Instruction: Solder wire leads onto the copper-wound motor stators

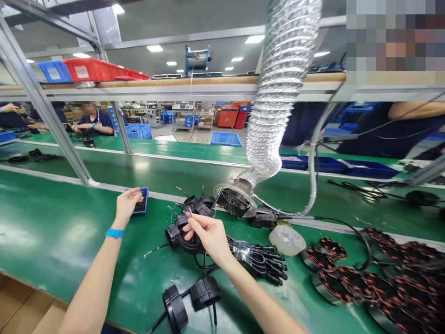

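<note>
I have the right hand pinching a thin wire between thumb and fingertips, left of the fan and slightly nearer me. The left hand reaches over a small blue tray of black bits, farther left of the fan; I cannot tell whether its fingers grip anything. Black caps with cables cluster beneath and around the right hand, left of the fan, and 2 more black caps lie well in front of it. I see a bundle of black cables on the green table in front of the fan, with a bowl to the fan's right.
</note>
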